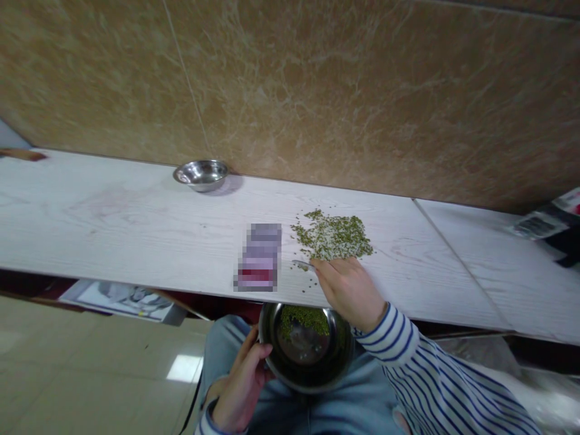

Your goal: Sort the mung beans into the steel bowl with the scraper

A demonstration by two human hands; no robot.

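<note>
My right hand (347, 287) rests low over the white counter, fingers closed around a thin silvery utensil that looks like a spoon (302, 264). The utensil's tip points left, close to a few stray beans. Just beyond my knuckles spreads a patch of green beans (335, 232), with white grains mixed in. On my lap, below the counter's front edge, my left hand (249, 374) grips the left rim of a steel bowl (308, 383), thumb over the edge. Green beans (308, 318) lie along the bowl's far side.
A smaller steel bowl (202, 175) stands against the marbled wall. Left of the beans lies a flat pixelated rectangle (258, 257). At the far right is a dark package (553, 226). Below the counter, an open drawer (127, 299) sticks out at left.
</note>
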